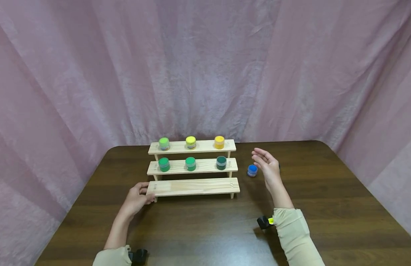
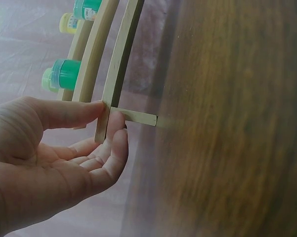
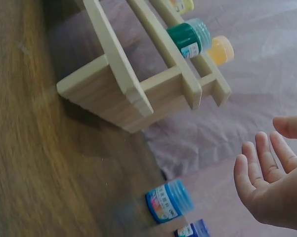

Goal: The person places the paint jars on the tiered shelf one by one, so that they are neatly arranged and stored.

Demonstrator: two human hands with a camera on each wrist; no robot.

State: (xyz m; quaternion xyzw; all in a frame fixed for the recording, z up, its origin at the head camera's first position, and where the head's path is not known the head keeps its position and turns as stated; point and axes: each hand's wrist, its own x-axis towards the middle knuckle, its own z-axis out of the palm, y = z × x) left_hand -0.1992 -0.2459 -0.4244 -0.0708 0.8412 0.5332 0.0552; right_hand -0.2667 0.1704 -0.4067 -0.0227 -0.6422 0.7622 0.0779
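A three-tier wooden stand (image 1: pixel 195 187) sits on the table, its lowest tier bare. My left hand (image 1: pixel 133 201) grips the left end of that tier; in the left wrist view the thumb presses the board's (image 2: pixel 119 59) top face and fingers curl beneath, beside the short leg (image 2: pixel 138 117). Off the stand's right side, my right hand (image 1: pixel 269 173) is raised with relaxed fingers and holds nothing. Just left of it a blue paint jar (image 1: pixel 252 171) stands on the table. A purple-blue jar (image 3: pixel 192 230), mostly hidden behind the hand in the head view, stands beyond the blue one.
Light green (image 1: pixel 164 144), yellow (image 1: pixel 190 143) and orange-yellow (image 1: pixel 219 142) jars line the top tier. Two green jars (image 1: pixel 163 164) and a dark green jar (image 1: pixel 221 163) occupy the middle tier. A pink curtain (image 1: pixel 205 74) hangs behind the brown table (image 1: pixel 205 229).
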